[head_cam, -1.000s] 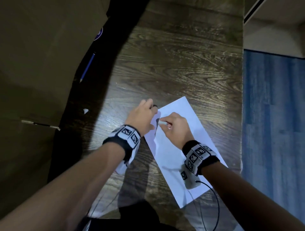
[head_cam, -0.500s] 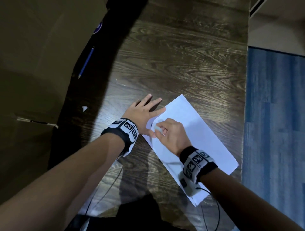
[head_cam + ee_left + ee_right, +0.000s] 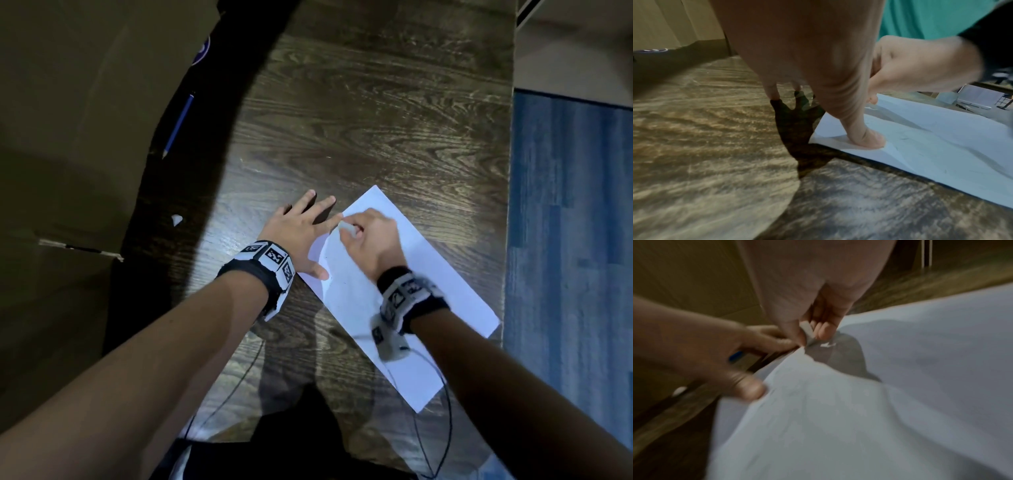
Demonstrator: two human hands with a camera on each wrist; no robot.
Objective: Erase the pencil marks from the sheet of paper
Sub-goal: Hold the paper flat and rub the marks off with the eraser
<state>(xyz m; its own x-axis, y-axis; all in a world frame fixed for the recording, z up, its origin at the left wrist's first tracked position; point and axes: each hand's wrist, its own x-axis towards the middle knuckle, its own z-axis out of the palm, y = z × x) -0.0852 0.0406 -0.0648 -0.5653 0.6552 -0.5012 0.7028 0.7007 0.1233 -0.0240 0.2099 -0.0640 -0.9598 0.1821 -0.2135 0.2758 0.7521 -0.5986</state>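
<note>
A white sheet of paper [image 3: 428, 294] lies slanted on the dark wooden table [image 3: 376, 120]. My left hand [image 3: 301, 233] lies flat with fingers spread at the sheet's left edge; its thumb [image 3: 869, 139] presses the paper [image 3: 941, 146] down. My right hand [image 3: 370, 236] rests on the sheet's upper part and pinches a small white eraser [image 3: 346, 228] against the paper [image 3: 859, 402]. In the right wrist view the eraser [image 3: 807, 331] sits between thumb and fingers, its tip touching the sheet. Faint pencil marks show near the thumb in the left wrist view.
A blue pencil [image 3: 178, 126] lies at the table's far left, beside a large cardboard box [image 3: 68, 137]. A small white scrap [image 3: 176, 219] lies to the left. Cables [image 3: 442, 428] trail from my wrists. The table edge meets a blue floor [image 3: 568, 240] on the right.
My left hand has gone from curled to flat with spread fingers, holding the sheet's edge. My right hand with the eraser has shifted along the paper's upper part, and the sheet has turned slightly.
</note>
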